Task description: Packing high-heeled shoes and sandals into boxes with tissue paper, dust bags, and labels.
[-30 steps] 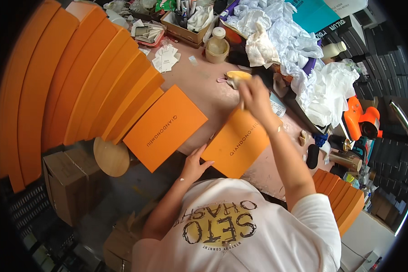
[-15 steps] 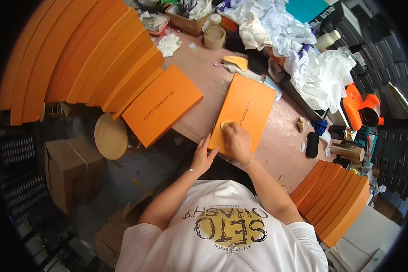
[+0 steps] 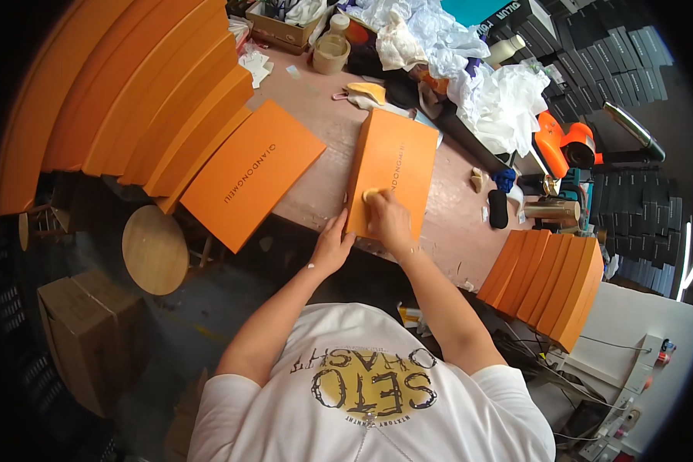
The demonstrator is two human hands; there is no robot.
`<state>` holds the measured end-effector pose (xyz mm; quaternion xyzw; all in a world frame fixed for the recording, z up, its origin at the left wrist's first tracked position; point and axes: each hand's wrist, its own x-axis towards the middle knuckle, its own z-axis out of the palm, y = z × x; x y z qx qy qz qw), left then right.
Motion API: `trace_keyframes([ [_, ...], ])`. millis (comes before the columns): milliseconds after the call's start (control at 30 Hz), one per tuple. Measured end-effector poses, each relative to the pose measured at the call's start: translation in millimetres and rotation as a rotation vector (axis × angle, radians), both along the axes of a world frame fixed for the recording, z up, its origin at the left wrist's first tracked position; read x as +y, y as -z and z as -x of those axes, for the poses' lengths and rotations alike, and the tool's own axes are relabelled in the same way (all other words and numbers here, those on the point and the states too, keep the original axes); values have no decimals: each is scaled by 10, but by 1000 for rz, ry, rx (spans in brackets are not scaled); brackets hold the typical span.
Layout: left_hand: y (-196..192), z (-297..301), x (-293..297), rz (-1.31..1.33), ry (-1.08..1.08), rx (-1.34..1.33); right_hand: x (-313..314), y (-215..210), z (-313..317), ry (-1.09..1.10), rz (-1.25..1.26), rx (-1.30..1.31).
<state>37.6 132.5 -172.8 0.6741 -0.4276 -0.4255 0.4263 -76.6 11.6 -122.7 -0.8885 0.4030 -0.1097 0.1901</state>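
An orange shoebox-like box (image 3: 412, 146) with dark lettering on its lid lies at a slant on the pinkish worktable. My right hand (image 3: 390, 221) is over the near part of the lid, its fingers closed on a small pale-yellow sponge (image 3: 372, 195) that touches the lid near its left edge. At the box's near left corner, my left hand (image 3: 333, 242) rests against the side with its fingers stretched out and thumb apart. To the left lies a second orange box (image 3: 254, 173), partly past the table's near edge.
A long row of orange boxes (image 3: 154, 85) rises at the left; a shorter row (image 3: 543, 281) stands at the right. Crumpled white paper (image 3: 500, 108), a jar (image 3: 331, 52), a yellow cloth (image 3: 367, 92) and an orange heat gun (image 3: 562, 144) sit beyond. A round stool (image 3: 155, 250) stands below left.
The whole view has swung, so the table and boxes sit further left and higher. My right hand stays on the lid with the sponge; my left hand stays at the box's corner.
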Motion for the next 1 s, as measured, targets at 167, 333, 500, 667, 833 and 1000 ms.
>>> trace_keyframes([
  [167,35,19,38,3,-21,-33,409,-126,184,-100,120,-6],
  [333,-76,14,16,-17,8,-10,85,-57,85,7,-142,23],
  [500,142,101,15,-63,-71,26,-82,4,172,-136,-162,75],
  [667,-32,-86,-156,-200,-80,-177,-1266,-329,342,85,-61,-82],
  [833,-159,17,-555,-212,-231,187,-1529,217,1581,202,366,-25],
  [1000,-15,-10,-699,-315,-287,323,-694,332,1380,325,-1002,-295],
])
